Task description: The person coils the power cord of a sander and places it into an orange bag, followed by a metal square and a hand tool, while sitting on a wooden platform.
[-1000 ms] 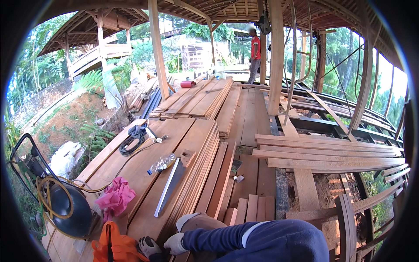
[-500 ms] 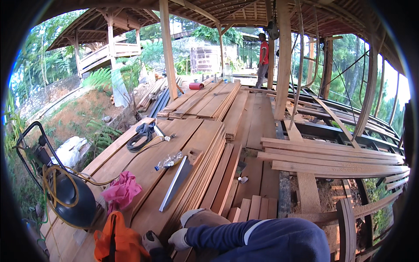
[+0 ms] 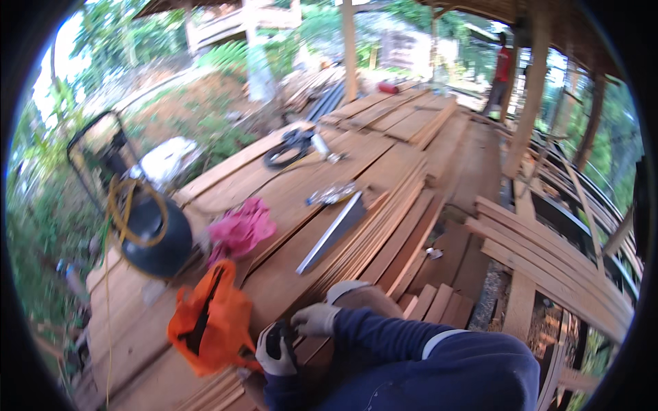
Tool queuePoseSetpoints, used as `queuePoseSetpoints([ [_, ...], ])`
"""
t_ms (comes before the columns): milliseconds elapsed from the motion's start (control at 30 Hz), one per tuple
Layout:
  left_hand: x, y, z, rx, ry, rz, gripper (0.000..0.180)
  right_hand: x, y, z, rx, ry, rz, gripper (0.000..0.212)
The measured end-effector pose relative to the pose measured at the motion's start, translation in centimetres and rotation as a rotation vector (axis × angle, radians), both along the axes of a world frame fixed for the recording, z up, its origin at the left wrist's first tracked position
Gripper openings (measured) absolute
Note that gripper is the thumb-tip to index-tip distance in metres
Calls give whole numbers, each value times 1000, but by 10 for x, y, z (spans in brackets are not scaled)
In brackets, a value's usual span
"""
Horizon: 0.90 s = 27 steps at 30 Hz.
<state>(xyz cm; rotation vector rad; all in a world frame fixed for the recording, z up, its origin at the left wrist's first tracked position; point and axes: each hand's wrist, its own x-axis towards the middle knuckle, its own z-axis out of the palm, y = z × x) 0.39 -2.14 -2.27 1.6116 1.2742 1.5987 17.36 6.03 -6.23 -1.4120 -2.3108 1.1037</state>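
Note:
My left hand (image 3: pixel 276 351), in a pale glove, is closed round a small black object (image 3: pixel 279 335) whose kind I cannot make out. The gloved right hand (image 3: pixel 315 320) reaches in from the right with curled fingers close to that object; what they pinch, if anything, is too small to tell. Both hands are over the edge of the stacked planks (image 3: pixel 370 236), beside my bent knee. Just left of them slumps an orange bag (image 3: pixel 212 318) with a dark opening. Beyond it lies a crumpled pink cloth or bag (image 3: pixel 241 229).
A flat grey metal piece (image 3: pixel 332 236) with a bright straight edge and a clear plastic bottle (image 3: pixel 332 194) lie on the boards. Farther off is a coiled dark cable (image 3: pixel 284 152). A black tank (image 3: pixel 156 236) with yellow hose stands left. A person (image 3: pixel 499 75) in red stands far right.
My view has swung left and down, so the scene sits farther right and tilted. My hands have risen from the boards' edge, and the left one now shows the black object.

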Motion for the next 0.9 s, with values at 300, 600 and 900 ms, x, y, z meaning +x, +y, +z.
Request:
queuePoseSetpoints([
  [300, -126, -120, -51, -85, -552, 708, 34, -45, -19, 23, -464, 670, 12, 75],
  [600, -89, -60, -38, -305, -615, 276, 44, -117, -14, 22, -623, 1016, -255, 47],
  [900, -94, -113, 77, -450, 234, -112, 28, -29, -49, 101, -1112, 1524, 203, 54],
])
